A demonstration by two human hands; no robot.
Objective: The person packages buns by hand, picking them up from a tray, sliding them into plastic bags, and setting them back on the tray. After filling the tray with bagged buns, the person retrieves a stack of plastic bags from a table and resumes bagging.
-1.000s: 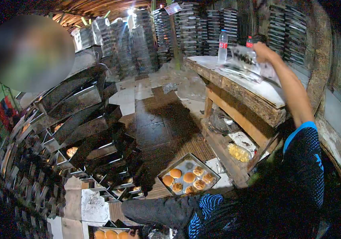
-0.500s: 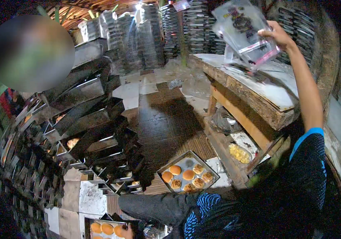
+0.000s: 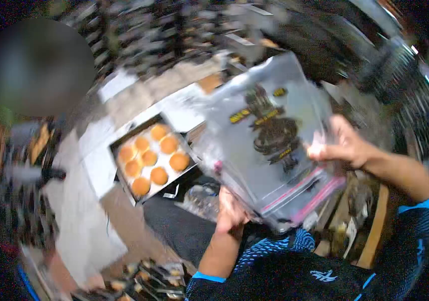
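Clear plastic bags (image 3: 234, 145) with a dark and yellow print and pink strips along the lower edge are held up in front of my body. My right hand (image 3: 342, 145) grips the stack at its right side, thumb on top. Under the lower left edge is my left hand (image 3: 232, 208), touching the stack, its fingers mostly hidden behind the bags. A tray (image 3: 163, 181) of several round golden buns (image 3: 149, 158) lies to the left on the floor. The picture is blurred by motion.
Blurred stacks of dark trays (image 3: 174, 30) run along the top. Light sheets or tiles (image 3: 74, 210) cover the floor at left. Beside my leg is a clear plastic bundle (image 3: 199, 200). Wooden pieces (image 3: 375, 226) stand at the lower right.
The view has swung away from the table to the tray of golden buns. My right hand has brought the bags from above the table to in front of me, where my left hand now meets them.
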